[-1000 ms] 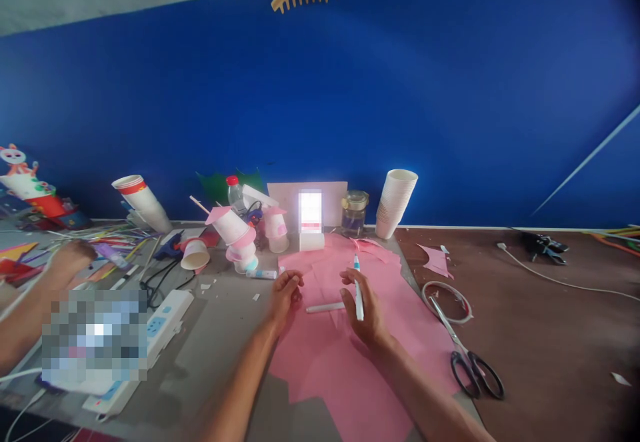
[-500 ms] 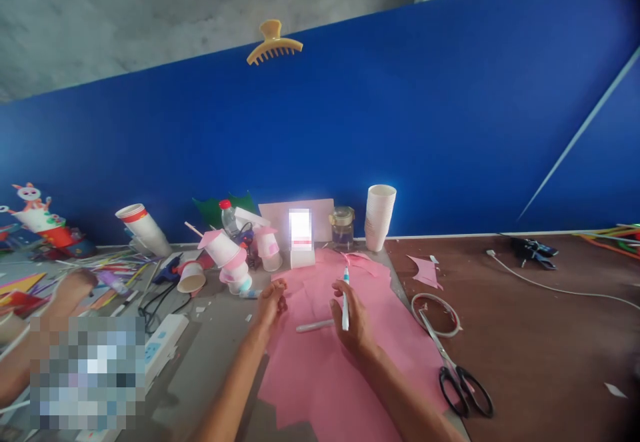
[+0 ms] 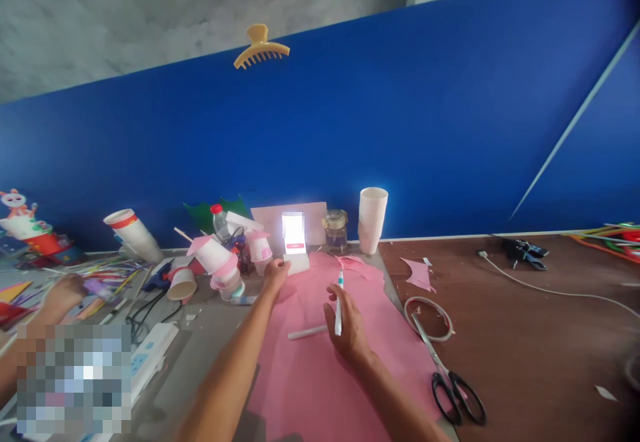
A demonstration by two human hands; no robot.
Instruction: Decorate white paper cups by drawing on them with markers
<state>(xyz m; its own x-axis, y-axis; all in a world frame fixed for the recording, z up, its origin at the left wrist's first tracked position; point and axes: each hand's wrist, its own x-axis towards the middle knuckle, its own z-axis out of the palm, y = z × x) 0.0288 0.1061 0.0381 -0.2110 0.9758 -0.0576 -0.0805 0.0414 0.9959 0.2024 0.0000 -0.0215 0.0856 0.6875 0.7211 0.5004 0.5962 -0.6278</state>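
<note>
Fingers point(image 3: 283, 267) of the L hand point(image 3: 273, 278) are bent, not spread, and reach up to the L edge of the small white block point(image 3: 299, 265) w/ the phone point(image 3: 294, 237) standing on it. Looks like contact tbh, but can't tell if they've got a grip on it or are just resting there, b/c the tips are small + part hidden.

Key bit imo = where the phone is vs those fingers: just up & a touch right of them, long axis upright, lit screen facing the wearer. Block's long side runs across, so the L fingers meet it at its short end. L hand is def the nearer one; R hand is well lower and off to the right.

Moving right: a white stick point(image 3: 304, 333) lies crosswise on the pink paper point(image 3: 310, 389), its L end a bit closer to the wearer, other end running up to the R hand. IDK if it's a 2nd pen.

Then the R hand point(image 3: 349, 327): thumb + fingers loosely curled, not far open, w/ a white pen point(image 3: 339, 314) held in them. Pen's long axis pts pretty much straight away from the wearer, blue band toward the far end, so approx square to the stick. Hand's over the paper, apart from phone + block.

Far R: tape roll point(image 3: 451, 327) w/ the scissors point(image 3: 456, 379) beside it, blades overlapping the ring, black handles toward the wearer.
</note>
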